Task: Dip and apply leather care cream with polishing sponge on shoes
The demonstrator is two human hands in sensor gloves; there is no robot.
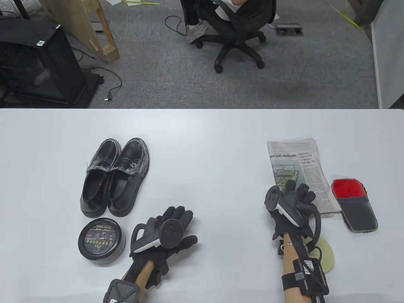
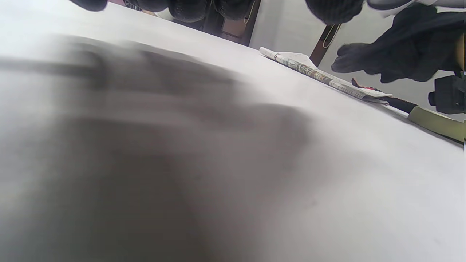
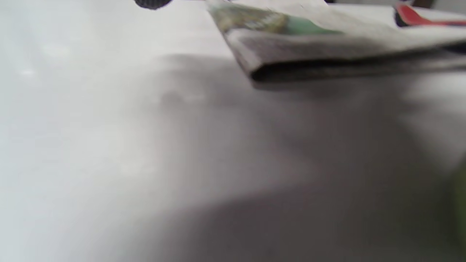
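My left hand point(image 1: 167, 232) hovers just over the bench point(image 1: 202, 132) beside the closed cream tin point(image 1: 101, 241), its grip released, fingers spread and empty. My right hand point(image 1: 292, 205) reaches over the near corner of the folded newspaper point(image 1: 298, 161); I cannot tell whether that grip touches it. The pale sponge point(image 1: 325, 252) lies beside my right wrist. The black shoes point(image 1: 115, 176) stand just beyond the tin.
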